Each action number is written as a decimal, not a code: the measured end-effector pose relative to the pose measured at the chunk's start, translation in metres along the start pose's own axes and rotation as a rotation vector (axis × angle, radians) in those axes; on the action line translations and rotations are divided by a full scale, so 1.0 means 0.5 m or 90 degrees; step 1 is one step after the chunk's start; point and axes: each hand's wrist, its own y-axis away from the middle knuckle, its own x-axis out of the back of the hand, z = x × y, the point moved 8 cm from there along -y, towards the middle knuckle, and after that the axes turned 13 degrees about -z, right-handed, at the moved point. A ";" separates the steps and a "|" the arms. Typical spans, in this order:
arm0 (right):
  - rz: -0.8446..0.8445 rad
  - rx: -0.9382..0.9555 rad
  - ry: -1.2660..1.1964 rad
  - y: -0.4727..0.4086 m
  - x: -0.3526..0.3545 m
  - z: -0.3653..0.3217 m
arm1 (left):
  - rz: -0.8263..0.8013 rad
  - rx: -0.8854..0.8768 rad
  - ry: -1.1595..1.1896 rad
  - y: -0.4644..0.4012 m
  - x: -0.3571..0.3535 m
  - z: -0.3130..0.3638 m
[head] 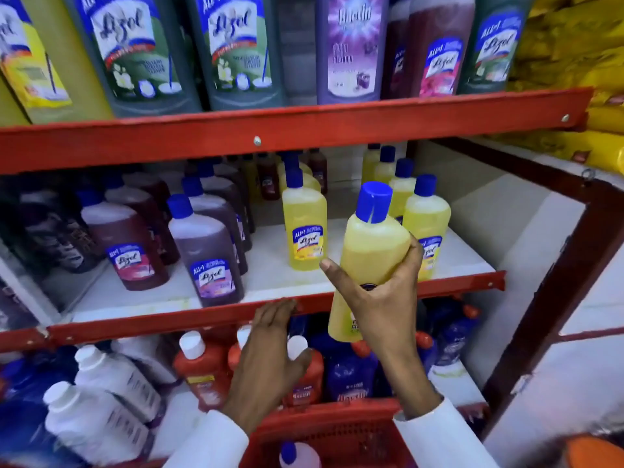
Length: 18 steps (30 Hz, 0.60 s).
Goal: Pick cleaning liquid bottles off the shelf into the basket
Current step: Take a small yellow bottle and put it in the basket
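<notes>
Right hand [378,298] wrapped around a yellow bottle [368,261] with a blue cap [374,201], grip closed on its middle, thumb out to the left. Bottle upright, tilted slightly, held just in front of the middle shelf [236,315] and above the red basket [324,430]. Left hand [270,352] open and flat, holding nothing, fingertips at the red front edge of that shelf, palm over the red bottles with white caps [202,366] on the shelf below.

Just behind the held bottle, on the middle shelf: two rows of like yellow bottles [305,228], upright, the nearest just beside the right hand. To their left, purple bottles [209,258] and dark red bottles [128,244], all blue-capped, in rows running back. Above, on the top shelf: large dark green bottles [141,52] and a purple one [353,45]. Lower shelf crowded with white bottles [101,383], red ones and blue bottles [351,369], right behind the basket rim. Inside the basket, a blue-capped bottle [297,456] at the bottom edge of view. White sleeves [439,437] on both arms. Yellow packets [580,62] stacked at the far right.
</notes>
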 end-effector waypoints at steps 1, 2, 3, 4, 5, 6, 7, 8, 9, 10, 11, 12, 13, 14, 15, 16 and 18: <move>-0.014 -0.006 0.007 0.009 0.003 0.009 | -0.023 -0.017 0.061 0.001 -0.009 0.023; -0.033 -0.016 0.014 0.022 0.006 0.022 | -0.052 -0.029 0.123 0.004 -0.023 0.044; -0.053 -0.026 0.016 0.033 0.008 0.038 | -0.081 -0.043 0.186 0.007 -0.037 0.065; -0.073 -0.038 0.016 0.046 0.009 0.056 | -0.107 -0.057 0.247 0.011 -0.054 0.084; -0.090 -0.049 0.011 0.060 0.011 0.075 | -0.124 -0.061 0.302 0.016 -0.075 0.095; -0.105 -0.059 0.009 0.073 0.013 0.096 | -0.127 -0.055 0.343 0.020 -0.093 0.097; -0.126 -0.071 0.006 0.089 0.015 0.117 | -0.123 -0.040 0.367 0.025 -0.116 0.092; -0.153 -0.083 0.009 0.104 0.018 0.139 | -0.117 -0.023 0.379 0.030 -0.143 0.082; -0.190 -0.094 0.020 0.121 0.021 0.162 | -0.117 -0.004 0.388 0.036 -0.175 0.070; -0.231 -0.105 0.041 0.141 0.028 0.189 | -0.119 0.019 0.401 0.047 -0.211 0.052; -0.274 -0.118 0.064 0.158 0.033 0.215 | -0.122 0.037 0.397 0.057 -0.243 0.038; -0.314 -0.139 0.090 0.178 0.044 0.248 | -0.130 0.050 0.403 0.067 -0.279 0.030; -0.346 -0.157 0.119 0.195 0.054 0.283 | -0.146 0.073 0.402 0.078 -0.319 0.017; -0.371 -0.175 0.143 0.215 0.065 0.319 | -0.164 0.103 0.419 0.090 -0.363 0.004; -0.389 -0.196 0.162 0.235 0.075 0.356 | -0.179 0.126 0.420 0.102 -0.406 -0.009; -0.399 -0.222 0.175 0.255 0.083 0.392 | -0.177 0.142 0.419 0.113 -0.442 -0.022; -0.403 -0.284 0.178 0.296 0.101 0.463 | -0.203 0.195 0.374 0.133 -0.528 -0.054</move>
